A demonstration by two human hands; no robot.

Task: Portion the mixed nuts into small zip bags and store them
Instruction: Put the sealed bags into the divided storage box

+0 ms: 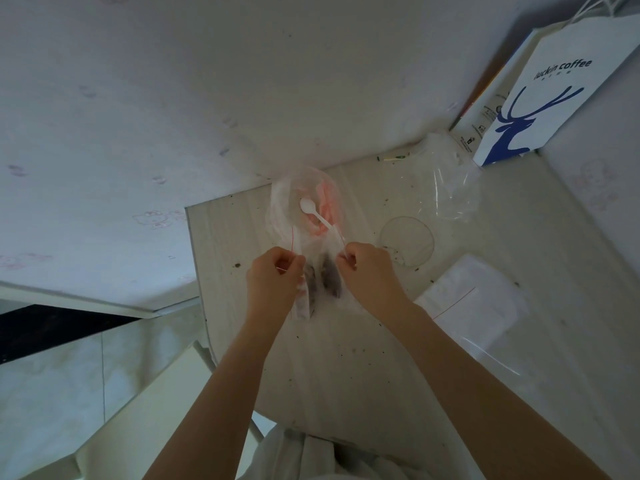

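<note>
Left hand (273, 271) and right hand (367, 268) pinching zip bag (320, 259) by top corners, nuts (330, 284) inside, "luckin coffee" paper bag (540, 109) at far right desk (225, 230) corner.

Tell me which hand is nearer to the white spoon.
Right. The right hand pinches the small zip bag just below the handle end of the white spoon; the left hand pinches the bag's other edge, farther off to the left.

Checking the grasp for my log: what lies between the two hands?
Head view: a small clear zip bag with dark nuts inside spans the gap; the left hand and right hand each pinch one top edge.
</note>
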